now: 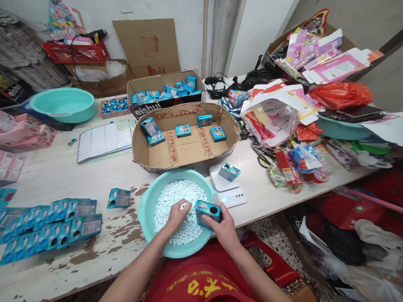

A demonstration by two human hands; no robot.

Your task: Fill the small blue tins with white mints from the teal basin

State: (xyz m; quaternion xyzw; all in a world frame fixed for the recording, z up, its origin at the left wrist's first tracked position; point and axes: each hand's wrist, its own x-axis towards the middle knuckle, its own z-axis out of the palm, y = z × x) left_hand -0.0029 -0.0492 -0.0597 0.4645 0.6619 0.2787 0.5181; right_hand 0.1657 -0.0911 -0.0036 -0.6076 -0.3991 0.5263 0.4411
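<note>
A turquoise basin [146,218] of small white pellets [171,195], which look like candies, sits at the table's front edge. My left hand [178,216] is closed over the pellets, with a few white ones showing at its fingertips. Beside it, above the basin's right side, my right hand [224,226] grips a small blue box [208,213] with a dark round hole in its top. Another blue box [229,172] rests on a white digital scale [220,181] just behind. A single blue box [119,198] stands left of the basin.
Behind the basin lies an open carton [157,157] with several blue boxes; a second carton [166,79] holds more. Rows of blue boxes [53,226] stand at the left. Scissors [264,159], packets and wrappers [288,165] crowd the right. A turquoise tub [63,102] sits at back left.
</note>
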